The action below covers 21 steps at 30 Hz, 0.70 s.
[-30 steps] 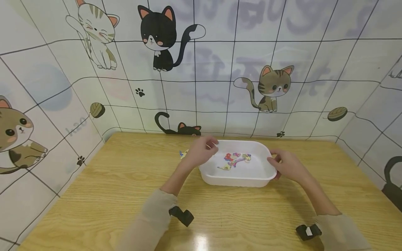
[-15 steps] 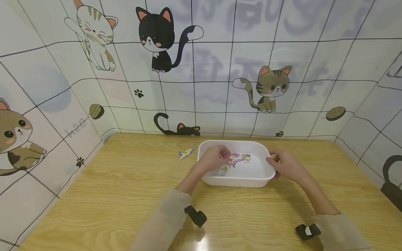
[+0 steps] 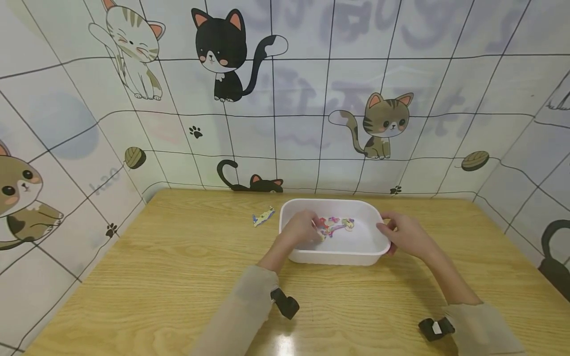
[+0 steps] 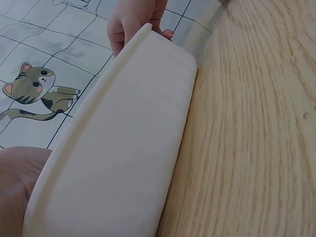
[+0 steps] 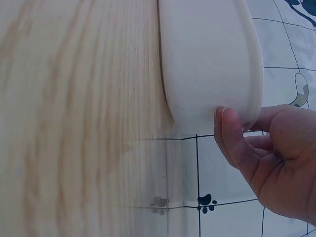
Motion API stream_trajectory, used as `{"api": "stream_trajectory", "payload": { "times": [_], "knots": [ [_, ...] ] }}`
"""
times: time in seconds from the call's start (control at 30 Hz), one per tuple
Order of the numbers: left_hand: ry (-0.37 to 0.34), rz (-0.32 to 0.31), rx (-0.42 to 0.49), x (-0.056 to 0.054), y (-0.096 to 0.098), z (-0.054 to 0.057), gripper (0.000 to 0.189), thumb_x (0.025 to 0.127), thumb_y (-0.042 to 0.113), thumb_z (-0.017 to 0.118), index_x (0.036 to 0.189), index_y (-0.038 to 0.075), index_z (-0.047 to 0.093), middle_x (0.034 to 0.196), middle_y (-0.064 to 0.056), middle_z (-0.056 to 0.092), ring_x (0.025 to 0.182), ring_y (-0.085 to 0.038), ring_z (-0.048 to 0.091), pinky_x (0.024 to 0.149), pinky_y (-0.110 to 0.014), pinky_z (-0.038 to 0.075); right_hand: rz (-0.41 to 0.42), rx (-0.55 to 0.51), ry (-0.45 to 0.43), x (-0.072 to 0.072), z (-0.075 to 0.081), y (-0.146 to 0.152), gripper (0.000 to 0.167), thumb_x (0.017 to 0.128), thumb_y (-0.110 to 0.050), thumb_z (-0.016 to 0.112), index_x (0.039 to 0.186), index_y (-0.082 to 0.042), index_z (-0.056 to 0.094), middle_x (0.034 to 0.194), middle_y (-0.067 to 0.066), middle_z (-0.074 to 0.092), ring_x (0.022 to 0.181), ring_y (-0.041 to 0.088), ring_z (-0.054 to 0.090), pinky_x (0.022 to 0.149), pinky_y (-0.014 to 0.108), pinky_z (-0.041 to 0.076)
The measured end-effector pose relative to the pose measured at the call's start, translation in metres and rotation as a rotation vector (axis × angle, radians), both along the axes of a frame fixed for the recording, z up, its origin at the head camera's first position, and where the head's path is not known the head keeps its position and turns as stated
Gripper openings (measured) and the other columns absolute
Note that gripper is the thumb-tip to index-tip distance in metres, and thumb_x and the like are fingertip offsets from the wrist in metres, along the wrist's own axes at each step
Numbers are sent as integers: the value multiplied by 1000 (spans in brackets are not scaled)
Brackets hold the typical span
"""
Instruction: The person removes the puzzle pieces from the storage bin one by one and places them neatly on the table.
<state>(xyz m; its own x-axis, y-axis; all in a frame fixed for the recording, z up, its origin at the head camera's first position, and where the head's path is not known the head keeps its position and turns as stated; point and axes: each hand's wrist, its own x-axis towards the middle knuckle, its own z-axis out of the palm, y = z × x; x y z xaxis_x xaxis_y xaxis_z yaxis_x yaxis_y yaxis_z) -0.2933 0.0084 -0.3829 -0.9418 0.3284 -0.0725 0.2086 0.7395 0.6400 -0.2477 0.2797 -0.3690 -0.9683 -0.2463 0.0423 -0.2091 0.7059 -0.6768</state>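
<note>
Left hand (image 3: 302, 229) and right hand (image 3: 407, 236) are apart, and both are at the white tub (image 3: 335, 258). The right hand holds on to the tub's right end. Its thumb is at the rim, and its fingers press on the outside wall. The left hand reaches over the tub's left side and down inside, with its fingers bent down by some small flat pieces. I cannot tell if it pinches one, because its fingertips are hard to see.

Inside the tub, a red piece (image 3: 322, 222), a pink piece (image 3: 333, 219), a long purple piece (image 3: 335, 229) and a yellow piece (image 3: 348, 224) lie close together, just right of the left hand. The tub sits flat on the wooden table (image 3: 156, 277), near the far edge and a bit right of the middle. A yellow and blue piece (image 3: 264, 216) lies on the table just left of the tub, near the far edge too.

Both arms have tan sleeves (image 3: 242, 311), each with a black thing (image 3: 285, 303) near its cuff. Behind the table is a white wall (image 3: 303, 138) with black lines and cartoon cats (image 3: 385, 121).
</note>
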Motion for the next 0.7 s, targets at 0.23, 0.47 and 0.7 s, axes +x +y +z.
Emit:
{"api": "stream_trajectory", "payload": {
  "times": [0.23,0.47,0.7],
  "knots": [
    [-33,41,-73,1,3,-1,20,82,9,83,97,7,71,91,-1,65,84,-18,56,77,-30,49,1,-10,5,0,-1,0,43,102,-6,56,136,16,44,83,16,66,53,22,66,51,38,57],
    [-8,15,-76,3,3,2,15,82,11,83,94,8,73,88,0,66,77,-15,54,70,-27,47,-4,-13,-5,0,0,0,43,102,-6,55,137,16,43,84,17,66,53,23,66,51,39,57],
    [30,-17,-1,3,1,0,11,83,6,78,92,8,72,87,-1,65,76,-15,54,67,-26,44,-2,-3,3,0,-1,0,45,102,-6,56,138,18,42,83,15,66,53,22,66,51,38,57]
  ]
}}
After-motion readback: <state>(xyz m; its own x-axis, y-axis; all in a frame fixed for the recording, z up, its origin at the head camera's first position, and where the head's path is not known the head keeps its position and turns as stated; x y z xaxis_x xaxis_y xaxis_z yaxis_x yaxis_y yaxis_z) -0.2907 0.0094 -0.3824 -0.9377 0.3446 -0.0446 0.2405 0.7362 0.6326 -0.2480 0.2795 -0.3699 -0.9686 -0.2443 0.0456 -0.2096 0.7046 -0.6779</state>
